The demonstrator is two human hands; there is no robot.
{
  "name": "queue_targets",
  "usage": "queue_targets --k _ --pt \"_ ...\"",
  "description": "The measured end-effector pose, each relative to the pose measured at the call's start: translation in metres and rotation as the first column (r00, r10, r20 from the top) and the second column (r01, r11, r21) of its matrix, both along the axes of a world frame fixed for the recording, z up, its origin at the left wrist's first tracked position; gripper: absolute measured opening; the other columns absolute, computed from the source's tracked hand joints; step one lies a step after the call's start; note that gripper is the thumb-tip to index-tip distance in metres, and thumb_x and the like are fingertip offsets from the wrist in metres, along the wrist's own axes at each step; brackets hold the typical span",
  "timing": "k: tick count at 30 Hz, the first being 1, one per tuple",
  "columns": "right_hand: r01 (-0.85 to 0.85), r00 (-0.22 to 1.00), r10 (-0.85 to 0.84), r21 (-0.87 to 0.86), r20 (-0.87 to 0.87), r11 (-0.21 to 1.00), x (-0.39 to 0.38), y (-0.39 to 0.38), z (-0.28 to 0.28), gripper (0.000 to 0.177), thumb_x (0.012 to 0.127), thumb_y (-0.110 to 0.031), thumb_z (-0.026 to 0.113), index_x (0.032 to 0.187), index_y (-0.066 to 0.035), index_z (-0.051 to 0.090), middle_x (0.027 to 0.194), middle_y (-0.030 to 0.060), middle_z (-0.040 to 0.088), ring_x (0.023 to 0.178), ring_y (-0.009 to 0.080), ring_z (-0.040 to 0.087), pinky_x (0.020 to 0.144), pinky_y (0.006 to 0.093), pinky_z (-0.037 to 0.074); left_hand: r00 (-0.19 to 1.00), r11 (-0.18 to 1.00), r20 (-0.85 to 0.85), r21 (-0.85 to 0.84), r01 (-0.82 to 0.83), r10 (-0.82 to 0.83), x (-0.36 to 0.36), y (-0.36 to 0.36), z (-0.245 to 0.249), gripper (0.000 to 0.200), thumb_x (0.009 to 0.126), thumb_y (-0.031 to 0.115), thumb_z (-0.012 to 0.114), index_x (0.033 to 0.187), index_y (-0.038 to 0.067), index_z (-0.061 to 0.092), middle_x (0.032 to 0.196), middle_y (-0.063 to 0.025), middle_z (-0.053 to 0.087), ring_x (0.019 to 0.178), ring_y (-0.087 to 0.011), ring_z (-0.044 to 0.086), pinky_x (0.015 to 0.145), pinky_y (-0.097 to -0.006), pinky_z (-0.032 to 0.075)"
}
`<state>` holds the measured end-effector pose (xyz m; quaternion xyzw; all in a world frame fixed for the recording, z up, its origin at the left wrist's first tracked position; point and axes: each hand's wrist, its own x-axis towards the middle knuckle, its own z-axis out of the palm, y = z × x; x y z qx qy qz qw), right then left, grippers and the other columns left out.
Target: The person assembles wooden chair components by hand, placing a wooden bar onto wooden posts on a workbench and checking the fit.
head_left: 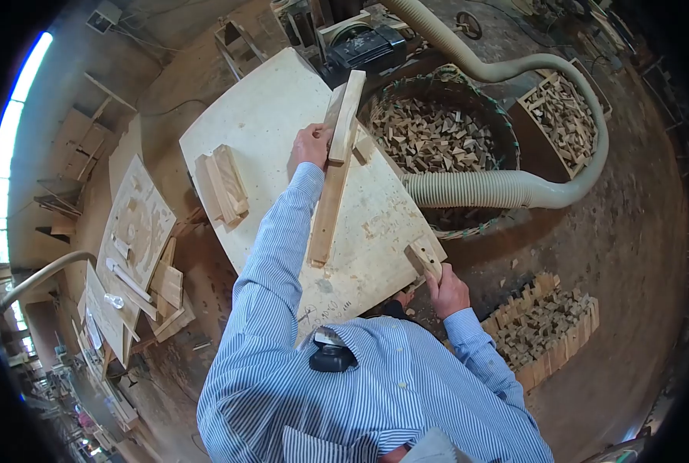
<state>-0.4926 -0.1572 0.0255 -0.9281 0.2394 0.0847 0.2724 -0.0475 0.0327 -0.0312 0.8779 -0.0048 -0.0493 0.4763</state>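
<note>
My left hand [312, 144] is closed at the edge of a long wooden strip [329, 204] on the pale work table [271, 100]. Its fingertips are partly hidden against the wood. Just beyond them, a thicker wooden bar [349, 112] lies along the strip's far part. At the table's near right corner, my right hand [448, 292] grips a short wooden block [424, 258] with dark spots on its face. Several short pieces of wood [222, 185] lie side by side on the table's left part.
A black motor [366, 52] stands behind the table. To the right, a ribbed hose [476, 189] crosses a large basket [506, 123] of wood offcuts. A crate of offcuts [564, 116] stands beyond. Stacked small blocks [545, 328] sit on the floor; another board-topped bench [140, 224] is left.
</note>
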Motion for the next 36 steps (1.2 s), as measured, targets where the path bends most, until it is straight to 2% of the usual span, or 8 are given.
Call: queue_targets --k 4,6,9,17,21,31,34,36 --pt "0.006 1.0 -0.006 0.008 0.005 1.0 0.024 0.005 0.006 0.04 0.105 -0.041 0.062 0.114 -0.004 0.052 0.101 0.0293 0.072 0.091 0.0506 0.071 0.076 0.0584 0.056 0.999 0.995 0.022 0.083 -0.049 0.048 0.008 -0.006 0.033 0.038 0.096 0.034 0.078 0.124 0.008 0.078 0.115 -0.016 0.076 0.106 -0.0273 0.073 0.094 -0.0403 0.057" --pt "0.005 1.0 -0.005 0.021 0.007 1.0 0.038 0.007 0.008 0.039 0.105 -0.041 0.062 0.113 -0.004 0.052 0.1 0.0297 0.072 0.091 0.0512 0.07 0.076 0.0588 0.056 0.998 0.987 -0.047 0.161 -0.022 0.03 0.021 -0.006 0.044 0.041 0.097 0.041 0.074 0.122 0.009 0.078 0.115 -0.0145 0.076 0.11 -0.0288 0.072 0.097 -0.0415 0.055" --pt "0.001 1.0 -0.001 0.027 0.015 1.0 0.058 0.009 0.006 0.039 0.105 -0.041 0.062 0.113 -0.004 0.052 0.099 0.0305 0.072 0.09 0.0523 0.07 0.076 0.0595 0.056 0.999 0.982 -0.025 0.186 -0.037 0.042 0.046 -0.002 0.036 0.041 0.098 0.042 0.072 0.121 0.009 0.077 0.116 -0.0142 0.077 0.11 -0.0292 0.072 0.097 -0.0414 0.054" --pt "-0.006 0.999 0.008 -0.028 0.04 1.0 0.115 0.022 0.005 0.04 0.107 -0.041 0.06 0.112 -0.002 0.051 0.096 0.0318 0.072 0.089 0.0525 0.07 0.076 0.0609 0.055 0.998 0.992 -0.058 0.128 -0.024 0.031 0.113 0.006 0.032 0.034 0.096 0.036 0.075 0.114 0.008 0.078 0.11 -0.0144 0.079 0.103 -0.0274 0.074 0.094 -0.04 0.056" --pt "0.002 1.0 -0.003 -0.022 -0.02 1.0 0.135 0.022 0.007 0.041 0.107 -0.042 0.059 0.112 -0.002 0.052 0.094 0.0321 0.072 0.088 0.0526 0.07 0.076 0.0613 0.055 0.996 0.998 -0.081 0.055 -0.021 0.025 0.133 0.01 0.027 0.031 0.094 0.035 0.078 0.109 0.008 0.079 0.106 -0.0138 0.08 0.099 -0.0268 0.075 0.092 -0.0403 0.056" --pt "-0.003 1.0 0.004 -0.024 0.013 1.0 0.164 0.023 0.005 0.04 0.108 -0.043 0.056 0.114 -0.004 0.051 0.095 0.0307 0.072 0.089 0.0524 0.07 0.077 0.0625 0.054 0.998 0.996 -0.027 0.065 -0.063 0.065 0.167 0.008 0.017 0.029 0.092 0.034 0.081 0.107 0.009 0.08 0.103 -0.0157 0.081 0.098 -0.0282 0.075 0.091 -0.0407 0.056" --pt "-0.005 0.999 0.006 -0.018 0.051 1.0 0.167 0.024 0.005 0.04 0.109 -0.044 0.055 0.114 -0.004 0.051 0.096 0.0307 0.072 0.089 0.0525 0.07 0.077 0.0628 0.054 0.998 0.995 0.009 0.072 -0.061 0.061 0.179 0.009 0.005 0.028 0.092 0.032 0.081 0.106 0.009 0.08 0.098 -0.0157 0.08 0.091 -0.0266 0.075 0.084 -0.0403 0.057" --pt "-0.004 0.997 0.006 -0.027 0.077 1.0 0.164 0.024 0.002 0.04 0.109 -0.044 0.055 0.113 -0.004 0.051 0.096 0.0308 0.072 0.088 0.0526 0.07 0.077 0.0628 0.054 0.998 0.999 -0.055 0.022 -0.037 0.038 0.184 0.011 0.003 0.027 0.092 0.03 0.082 0.107 0.008 0.079 0.091 -0.0142 0.079 0.081 -0.0232 0.073 0.075 -0.0391 0.058"
